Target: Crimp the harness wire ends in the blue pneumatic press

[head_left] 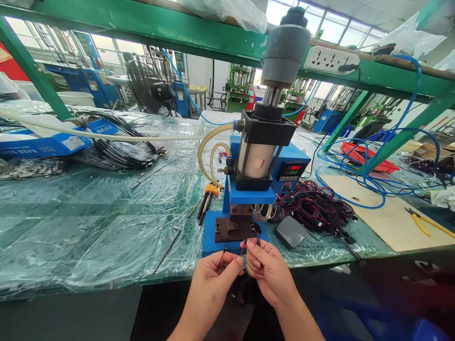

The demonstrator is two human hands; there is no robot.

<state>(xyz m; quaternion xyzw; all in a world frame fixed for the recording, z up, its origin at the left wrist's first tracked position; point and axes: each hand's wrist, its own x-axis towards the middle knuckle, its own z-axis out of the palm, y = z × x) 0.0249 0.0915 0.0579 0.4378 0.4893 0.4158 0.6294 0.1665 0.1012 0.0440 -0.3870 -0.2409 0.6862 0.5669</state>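
My left hand (pixel 213 277) pinches a thin black wire (pixel 222 258) just in front of the table edge. Beside it, my right hand (pixel 266 270) pinches a thin red-and-black wire lead (pixel 256 234) whose black end piece points up toward the press. Both hands sit close together directly before the small blue pneumatic press (pixel 249 189). Its brown metal die block (pixel 236 226) rests on the blue base, a short way beyond my fingertips.
A pile of red-and-black wire leads (pixel 316 206) lies right of the press, with a grey pedal box (pixel 291 232) before it. Yellow pliers (pixel 424 222) rest on a wooden board (pixel 387 213). Black cable coils (pixel 117 147) and a blue box (pixel 50 142) lie left. Plastic film covers the table (pixel 88 222).
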